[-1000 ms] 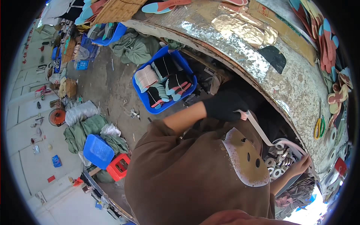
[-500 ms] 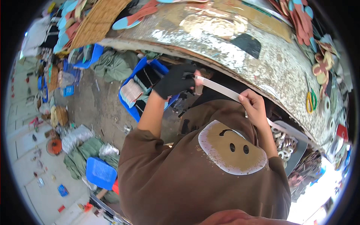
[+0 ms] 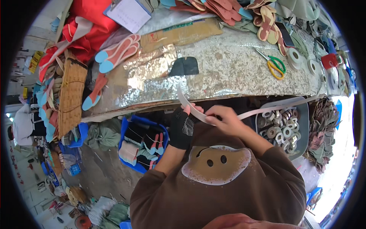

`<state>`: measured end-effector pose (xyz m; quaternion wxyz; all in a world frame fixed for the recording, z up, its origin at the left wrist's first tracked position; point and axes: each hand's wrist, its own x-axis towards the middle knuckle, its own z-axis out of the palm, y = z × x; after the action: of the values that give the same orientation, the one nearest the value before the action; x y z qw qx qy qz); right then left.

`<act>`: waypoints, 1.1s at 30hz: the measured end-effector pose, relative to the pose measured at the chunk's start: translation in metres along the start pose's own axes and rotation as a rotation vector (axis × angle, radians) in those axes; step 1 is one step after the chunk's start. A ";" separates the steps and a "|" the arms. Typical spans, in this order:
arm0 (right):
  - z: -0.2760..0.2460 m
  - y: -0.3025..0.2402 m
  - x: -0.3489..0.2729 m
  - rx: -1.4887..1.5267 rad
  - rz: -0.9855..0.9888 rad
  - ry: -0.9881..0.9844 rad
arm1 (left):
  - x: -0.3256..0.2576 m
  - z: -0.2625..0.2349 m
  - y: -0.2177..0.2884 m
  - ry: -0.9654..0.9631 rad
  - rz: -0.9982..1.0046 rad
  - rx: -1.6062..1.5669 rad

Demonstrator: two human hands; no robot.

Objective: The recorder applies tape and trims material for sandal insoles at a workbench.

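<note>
A long white strip of tape (image 3: 263, 110) runs through both hands in front of the worktable edge. My left hand (image 3: 181, 128), in a black fingerless glove, pinches it near its free end, which curls up against the table edge. Just to the right, my bare right hand (image 3: 225, 119) is closed on the same strip, thumb against the forefinger. Beyond that hand the strip stretches right, over a grey bin (image 3: 304, 124) of small rolls, toward the table's right end.
On the worktable (image 3: 228, 76) lie a dark cut piece (image 3: 185, 66), scissors (image 3: 269, 59) with green and yellow handles, white tape rolls (image 3: 294, 58) and pink-and-blue insoles (image 3: 119, 53). A blue bin (image 3: 124, 128) of bundled insoles stands left, below the table edge.
The view has swung toward the table. My hands have come closer together along the strip, and its free end now sticks out beyond my left hand.
</note>
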<state>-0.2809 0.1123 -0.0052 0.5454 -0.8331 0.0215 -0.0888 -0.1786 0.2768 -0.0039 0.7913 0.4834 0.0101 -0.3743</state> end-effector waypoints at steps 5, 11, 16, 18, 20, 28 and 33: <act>-0.143 0.061 -0.003 -0.693 0.097 0.471 | -0.003 0.008 0.031 -0.059 0.097 0.250; -0.249 0.117 -0.018 -1.052 0.504 0.266 | -0.006 0.017 0.040 -0.188 0.109 0.146; -0.262 0.123 -0.010 -1.121 0.253 0.269 | -0.011 0.018 0.044 -0.221 0.108 0.183; -0.261 0.115 -0.007 -1.176 0.325 0.257 | -0.012 0.016 0.046 -0.178 0.149 0.153; -0.246 0.099 -0.005 -1.015 0.291 0.253 | -0.012 0.010 0.049 -0.133 0.192 0.166; -0.116 0.001 -0.007 0.070 0.297 -0.097 | -0.010 0.003 0.053 0.056 0.257 0.340; -0.069 -0.020 0.011 0.192 0.378 -0.522 | -0.014 0.006 0.058 0.073 0.271 0.409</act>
<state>-0.2836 0.0559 0.0411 0.6156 -0.7538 0.0268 0.2284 -0.1557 0.2945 0.0484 0.7189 0.6439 -0.1021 -0.2412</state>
